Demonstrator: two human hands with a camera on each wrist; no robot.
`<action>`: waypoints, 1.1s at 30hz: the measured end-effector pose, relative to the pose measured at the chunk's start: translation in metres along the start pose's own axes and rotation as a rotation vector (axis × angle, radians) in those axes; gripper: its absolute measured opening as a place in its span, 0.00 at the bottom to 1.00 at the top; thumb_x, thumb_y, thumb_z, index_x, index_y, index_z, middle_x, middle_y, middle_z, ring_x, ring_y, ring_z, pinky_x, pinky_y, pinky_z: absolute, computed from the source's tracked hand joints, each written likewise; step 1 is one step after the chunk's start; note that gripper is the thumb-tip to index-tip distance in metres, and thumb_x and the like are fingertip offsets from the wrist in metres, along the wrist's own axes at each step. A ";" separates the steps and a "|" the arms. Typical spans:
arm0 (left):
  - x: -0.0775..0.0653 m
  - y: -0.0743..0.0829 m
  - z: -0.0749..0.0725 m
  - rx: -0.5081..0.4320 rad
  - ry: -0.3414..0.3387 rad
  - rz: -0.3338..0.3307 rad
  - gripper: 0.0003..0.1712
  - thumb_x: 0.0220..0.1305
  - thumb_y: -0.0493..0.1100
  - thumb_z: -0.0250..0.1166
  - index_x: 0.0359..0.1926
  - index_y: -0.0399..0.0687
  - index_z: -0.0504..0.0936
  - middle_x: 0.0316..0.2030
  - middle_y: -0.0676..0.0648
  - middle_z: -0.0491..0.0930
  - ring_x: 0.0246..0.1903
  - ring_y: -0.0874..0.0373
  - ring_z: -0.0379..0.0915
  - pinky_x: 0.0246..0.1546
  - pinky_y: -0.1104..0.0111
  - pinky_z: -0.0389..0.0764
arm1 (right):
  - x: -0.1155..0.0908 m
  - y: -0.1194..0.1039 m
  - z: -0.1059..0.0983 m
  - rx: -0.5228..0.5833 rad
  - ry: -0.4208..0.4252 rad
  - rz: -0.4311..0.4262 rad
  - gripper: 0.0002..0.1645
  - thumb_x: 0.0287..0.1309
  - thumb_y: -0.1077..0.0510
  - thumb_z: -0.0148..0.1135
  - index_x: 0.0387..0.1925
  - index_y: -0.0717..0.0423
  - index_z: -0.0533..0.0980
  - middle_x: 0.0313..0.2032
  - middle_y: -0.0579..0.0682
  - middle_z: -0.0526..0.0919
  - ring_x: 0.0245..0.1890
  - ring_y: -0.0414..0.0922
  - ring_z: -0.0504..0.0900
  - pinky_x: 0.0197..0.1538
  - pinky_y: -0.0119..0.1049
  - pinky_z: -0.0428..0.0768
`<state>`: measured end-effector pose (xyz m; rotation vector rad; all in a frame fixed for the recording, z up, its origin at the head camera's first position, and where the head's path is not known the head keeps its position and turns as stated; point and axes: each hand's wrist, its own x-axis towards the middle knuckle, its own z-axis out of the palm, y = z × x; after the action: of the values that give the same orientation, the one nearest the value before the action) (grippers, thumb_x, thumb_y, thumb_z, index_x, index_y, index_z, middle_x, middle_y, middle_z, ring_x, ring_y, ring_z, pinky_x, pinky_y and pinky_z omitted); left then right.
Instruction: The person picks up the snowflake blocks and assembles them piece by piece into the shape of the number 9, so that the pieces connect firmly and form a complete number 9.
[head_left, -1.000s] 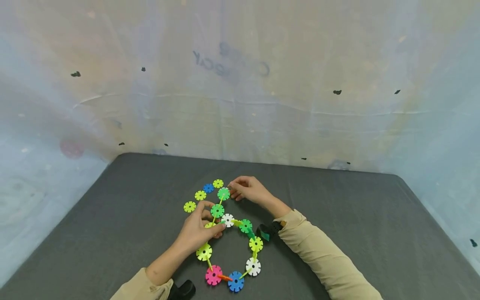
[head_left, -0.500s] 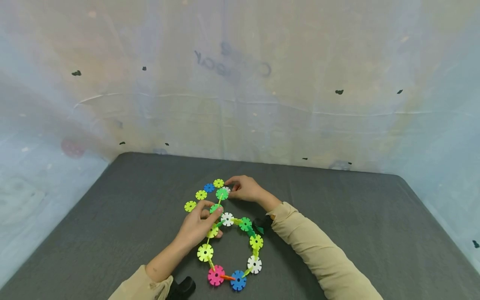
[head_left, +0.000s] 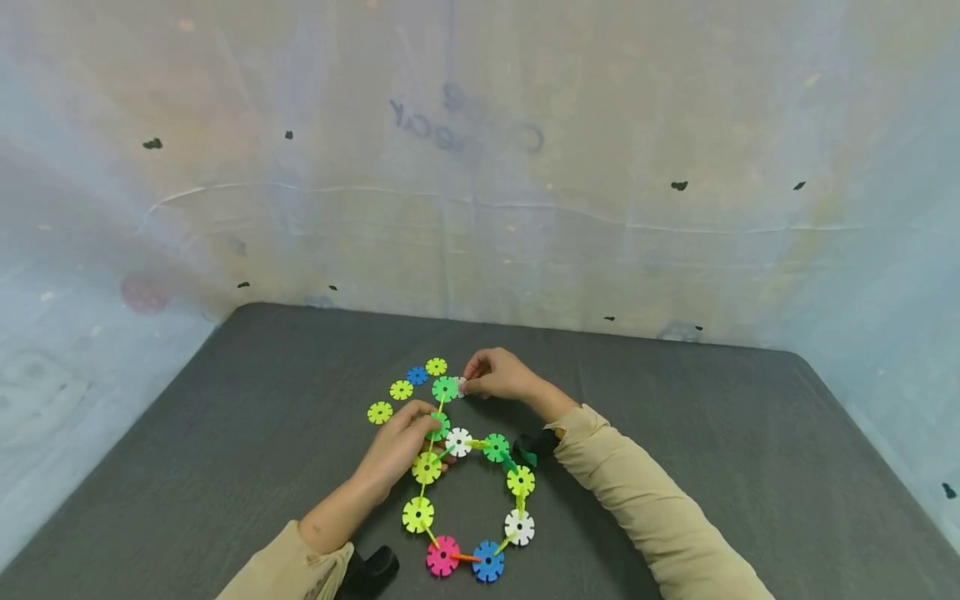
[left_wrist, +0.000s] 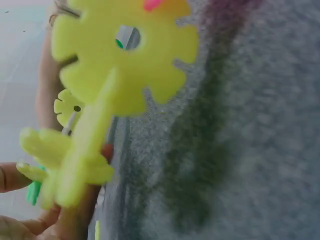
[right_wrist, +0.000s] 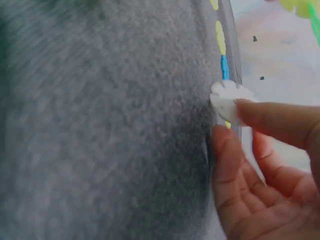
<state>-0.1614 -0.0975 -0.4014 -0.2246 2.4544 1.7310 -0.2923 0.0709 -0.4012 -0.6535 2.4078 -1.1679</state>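
Observation:
My right hand pinches a white notched disc by its edge, between index finger and thumb. In the head view that disc is right beside the top green disc of a linked chain; whether they touch I cannot tell. Lower down, my left hand grips the second green disc, fingers partly covering it. The chain runs down into a ring of interlocked discs, including a yellow disc, a pink disc and a blue disc. In the left wrist view a blurred yellow disc looms close.
Left of the chain's top, a row of loose discs lies on the dark grey cloth: a blue disc among yellow discs. Behind the cloth-covered table hangs a pale sheet with dark spots.
The right hand's white disc, hidden a second ago, showed behind the top green disc and is now at its right side. The ring has shifted slightly right; the left hand has slid a little.

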 end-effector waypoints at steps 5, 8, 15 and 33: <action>0.005 0.000 -0.001 -0.002 0.002 -0.006 0.13 0.66 0.47 0.58 0.43 0.42 0.75 0.30 0.47 0.81 0.29 0.58 0.75 0.30 0.68 0.70 | -0.009 -0.001 -0.006 0.115 0.013 -0.081 0.09 0.60 0.61 0.63 0.40 0.63 0.77 0.31 0.55 0.82 0.29 0.49 0.82 0.34 0.37 0.82; 0.009 -0.001 -0.004 0.013 -0.002 0.002 0.16 0.66 0.49 0.60 0.44 0.41 0.75 0.27 0.47 0.82 0.27 0.58 0.75 0.29 0.67 0.69 | -0.015 -0.003 -0.009 0.169 0.031 -0.150 0.15 0.61 0.63 0.61 0.50 0.65 0.75 0.34 0.59 0.83 0.33 0.57 0.82 0.36 0.42 0.83; 0.014 -0.002 -0.009 0.029 -0.028 0.078 0.29 0.66 0.45 0.62 0.64 0.41 0.67 0.41 0.42 0.82 0.24 0.58 0.80 0.30 0.67 0.76 | -0.023 -0.005 -0.013 0.235 0.080 -0.280 0.16 0.64 0.62 0.58 0.52 0.63 0.77 0.37 0.61 0.83 0.38 0.65 0.80 0.41 0.53 0.82; 0.012 0.000 -0.004 0.208 0.039 0.283 0.30 0.68 0.42 0.59 0.69 0.45 0.63 0.24 0.47 0.75 0.13 0.59 0.74 0.16 0.68 0.72 | -0.026 -0.001 -0.006 0.332 -0.015 -0.375 0.09 0.62 0.68 0.59 0.43 0.70 0.77 0.38 0.66 0.82 0.41 0.68 0.80 0.44 0.54 0.82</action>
<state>-0.1728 -0.1017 -0.4019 0.1170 2.7827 1.5579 -0.2733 0.0885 -0.3935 -1.0205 2.0590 -1.6572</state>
